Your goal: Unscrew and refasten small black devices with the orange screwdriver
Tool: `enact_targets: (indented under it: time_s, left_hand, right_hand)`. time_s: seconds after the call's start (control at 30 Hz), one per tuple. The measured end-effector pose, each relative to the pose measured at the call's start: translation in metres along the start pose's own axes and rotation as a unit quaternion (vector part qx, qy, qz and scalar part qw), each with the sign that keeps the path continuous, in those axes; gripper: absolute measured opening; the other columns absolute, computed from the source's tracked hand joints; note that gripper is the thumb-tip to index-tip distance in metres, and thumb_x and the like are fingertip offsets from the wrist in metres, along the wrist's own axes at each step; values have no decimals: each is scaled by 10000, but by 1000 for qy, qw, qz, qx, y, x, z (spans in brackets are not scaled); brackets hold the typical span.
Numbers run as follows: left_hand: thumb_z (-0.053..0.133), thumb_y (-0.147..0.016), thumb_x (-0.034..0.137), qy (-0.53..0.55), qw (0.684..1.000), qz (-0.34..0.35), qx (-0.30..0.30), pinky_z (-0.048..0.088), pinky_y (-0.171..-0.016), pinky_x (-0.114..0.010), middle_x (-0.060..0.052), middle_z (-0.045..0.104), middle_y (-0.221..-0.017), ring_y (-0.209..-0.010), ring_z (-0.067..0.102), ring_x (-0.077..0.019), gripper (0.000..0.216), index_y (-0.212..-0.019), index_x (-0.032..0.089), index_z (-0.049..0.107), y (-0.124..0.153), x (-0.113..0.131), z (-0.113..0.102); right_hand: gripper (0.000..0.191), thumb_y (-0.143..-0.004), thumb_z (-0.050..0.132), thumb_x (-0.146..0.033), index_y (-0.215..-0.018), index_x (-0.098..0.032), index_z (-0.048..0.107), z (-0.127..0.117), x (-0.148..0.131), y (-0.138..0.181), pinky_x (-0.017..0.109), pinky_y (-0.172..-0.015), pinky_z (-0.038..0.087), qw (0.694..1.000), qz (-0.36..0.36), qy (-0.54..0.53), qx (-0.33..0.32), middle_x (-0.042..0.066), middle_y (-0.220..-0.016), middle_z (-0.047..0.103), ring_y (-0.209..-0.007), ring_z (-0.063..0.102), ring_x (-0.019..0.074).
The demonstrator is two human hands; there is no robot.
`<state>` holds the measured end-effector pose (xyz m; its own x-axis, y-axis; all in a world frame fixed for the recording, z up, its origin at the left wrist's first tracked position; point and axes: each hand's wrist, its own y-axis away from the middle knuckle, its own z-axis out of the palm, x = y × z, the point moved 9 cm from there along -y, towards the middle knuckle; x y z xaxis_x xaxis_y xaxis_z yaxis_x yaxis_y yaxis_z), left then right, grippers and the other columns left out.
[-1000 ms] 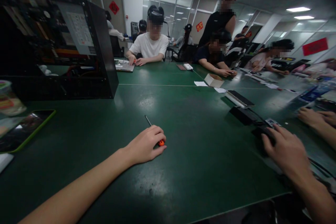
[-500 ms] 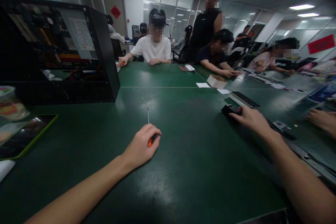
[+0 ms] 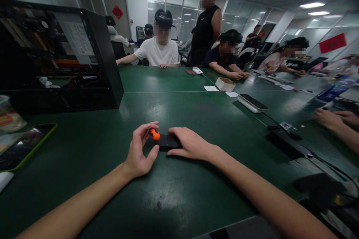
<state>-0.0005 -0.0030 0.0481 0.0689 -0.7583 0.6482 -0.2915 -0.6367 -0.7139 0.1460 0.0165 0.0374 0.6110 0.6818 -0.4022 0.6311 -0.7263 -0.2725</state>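
Observation:
My left hand (image 3: 140, 153) is curled with a screwdriver (image 3: 155, 134) in its fingers. The screwdriver's handle is orange and black, and its thin shaft points away to the upper left. My right hand (image 3: 192, 145) grips the right end of a flat black rectangular block (image 3: 168, 142), thumb on the near side and fingers on the far side. The block is low over the green table (image 3: 179, 194), its left end close to the screwdriver handle and my left fingers. Whether my left fingers touch the block, I cannot tell.
At left stands an open black computer case (image 3: 103, 59), with a green-edged phone (image 3: 30, 145) and a plastic cup (image 3: 11, 117) nearer me. To the right are a phone on a white box (image 3: 252, 104), a black cabled block (image 3: 286, 143) and another person's hands (image 3: 333, 119). Co-workers sit opposite.
My right hand has come leftward from the right side, bringing the black block to my left hand. My left hand has turned, tilting the screwdriver, and its thumb and fingers are now further apart.

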Motion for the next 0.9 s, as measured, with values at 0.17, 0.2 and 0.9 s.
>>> enact_targets:
  time_s: [0.17, 0.2, 0.9]
  left_hand:
    - [599, -883, 148, -33, 997, 3, -67, 462, -1123, -544, -176, 468, -1448, -1347, 528, -315, 759, -1525, 286, 218, 3, 0, 11]
    - [602, -877, 147, -25, 997, 8, -78, 461, -1124, -546, -183, 448, -1470, -1355, 520, -317, 801, -1540, 292, 176, 3, 1, 13]
    - [672, -878, 228, -245, 964, -25, -95, 501, -998, -483, -113, 566, -1205, -1158, 576, -290, 352, -1200, 222, 528, -12, 0, 14]
  right_hand:
    - [728, -868, 722, -473, -1485, -244, 411, -12, -30, -12, 468, -1003, 467, 985, -95, -98, 107, 138, -1326, 639, -1150, 629, 285]
    - [663, -882, 707, -454, -1464, -258, 456, -12, -32, -12, 466, -1007, 467, 982, -94, -114, 119, 125, -1331, 643, -1156, 625, 280]
    - [279, -872, 666, -456, -980, -211, 587, 21, 88, 23, 230, -475, 584, 697, 300, -561, 330, 53, -984, 729, -554, 721, 138]
